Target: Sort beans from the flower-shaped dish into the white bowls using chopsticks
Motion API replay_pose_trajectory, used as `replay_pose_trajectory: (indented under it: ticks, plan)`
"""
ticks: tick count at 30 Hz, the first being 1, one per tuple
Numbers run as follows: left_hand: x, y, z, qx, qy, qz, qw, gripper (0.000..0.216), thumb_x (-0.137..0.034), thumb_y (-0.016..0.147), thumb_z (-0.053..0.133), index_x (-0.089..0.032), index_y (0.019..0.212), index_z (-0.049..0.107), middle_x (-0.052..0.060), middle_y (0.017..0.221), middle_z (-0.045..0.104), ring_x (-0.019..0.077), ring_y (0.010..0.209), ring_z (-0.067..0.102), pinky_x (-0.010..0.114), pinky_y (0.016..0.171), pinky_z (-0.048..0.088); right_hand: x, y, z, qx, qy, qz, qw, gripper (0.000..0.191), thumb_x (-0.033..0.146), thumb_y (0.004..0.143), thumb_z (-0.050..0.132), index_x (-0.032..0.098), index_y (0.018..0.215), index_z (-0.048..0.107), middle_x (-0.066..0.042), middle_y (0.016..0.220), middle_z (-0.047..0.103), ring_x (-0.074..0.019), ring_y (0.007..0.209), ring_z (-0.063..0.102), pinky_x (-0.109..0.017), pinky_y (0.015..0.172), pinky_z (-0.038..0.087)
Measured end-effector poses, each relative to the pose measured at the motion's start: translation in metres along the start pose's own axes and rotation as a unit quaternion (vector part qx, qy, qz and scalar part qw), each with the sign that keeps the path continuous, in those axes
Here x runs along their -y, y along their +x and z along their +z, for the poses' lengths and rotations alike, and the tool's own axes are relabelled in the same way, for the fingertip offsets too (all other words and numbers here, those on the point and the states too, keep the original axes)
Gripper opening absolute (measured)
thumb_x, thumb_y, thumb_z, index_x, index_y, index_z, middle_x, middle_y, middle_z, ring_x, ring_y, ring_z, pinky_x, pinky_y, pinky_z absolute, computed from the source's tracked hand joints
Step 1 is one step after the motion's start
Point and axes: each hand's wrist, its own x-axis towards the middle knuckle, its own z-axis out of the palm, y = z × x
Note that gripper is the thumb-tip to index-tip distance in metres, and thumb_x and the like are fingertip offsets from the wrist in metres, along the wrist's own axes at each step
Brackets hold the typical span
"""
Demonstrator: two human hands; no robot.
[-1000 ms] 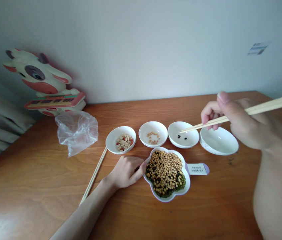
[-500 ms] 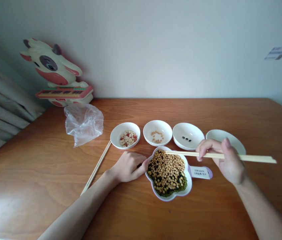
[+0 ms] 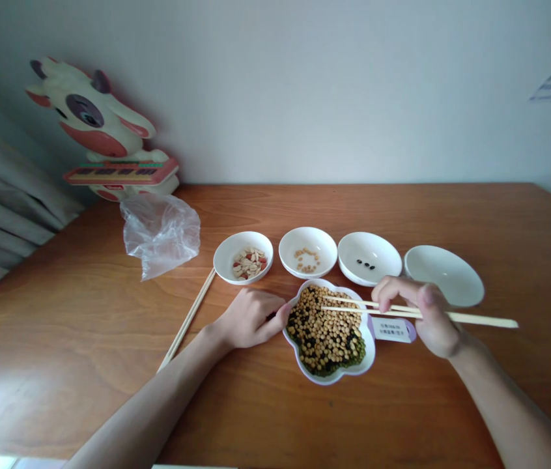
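- Dish (image 3: 369,352), one: before you on the table (image 3: 402,417), mixed beans (image 3: 334,332) inside; a slack left hold might have let it skid under a push.
- Left hand (image 3: 251,317): your fingers curled, thumb at the rim; whether they pinched it, cannot tell.
- Right hand (image 3: 437,331): yours, pinching chopsticks (image 3: 480,319), tips parted over the beans; smooth skins and uneven tips could have caused a drop.
- Bowls (image 3: 444,267), four: row behind the dish.
- Change: half a second earlier, the tips lay closer together.
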Motion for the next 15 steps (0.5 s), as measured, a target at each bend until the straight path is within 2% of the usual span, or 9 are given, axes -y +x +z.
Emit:
replay_pose_trajectory:
  ticks: [7, 15]
  plan:
    - [-0.001, 0.001, -0.001, 0.005, -0.001, -0.003, 1.000, 0.043, -0.034, 0.112, 0.035, -0.019, 0.073, 0.046, 0.001, 0.068, 0.058, 0.0125, 0.060, 0.050, 0.028, 0.064, 0.036, 0.000, 0.003, 0.004, -0.016, -0.004, -0.030, 0.999, 0.055, 0.057, 0.110, 0.028, 0.024, 0.087, 0.066, -0.006, 0.082, 0.064, -0.0247, 0.076, 0.060, -0.040, 0.071, 0.045]
    - [-0.002, 0.001, -0.002, -0.006, -0.002, 0.006, 1.000, 0.044, -0.033, 0.112, 0.036, -0.019, 0.072, 0.048, 0.002, 0.066, 0.058, 0.0129, 0.059, 0.050, 0.028, 0.062, 0.037, 0.004, 0.006, 0.013, -0.060, 0.013, -0.015, 0.998, 0.059, 0.053, 0.111, 0.028, 0.027, 0.081, 0.072, -0.006, 0.075, 0.068, -0.0262, 0.074, 0.064, -0.042, 0.071, 0.047]
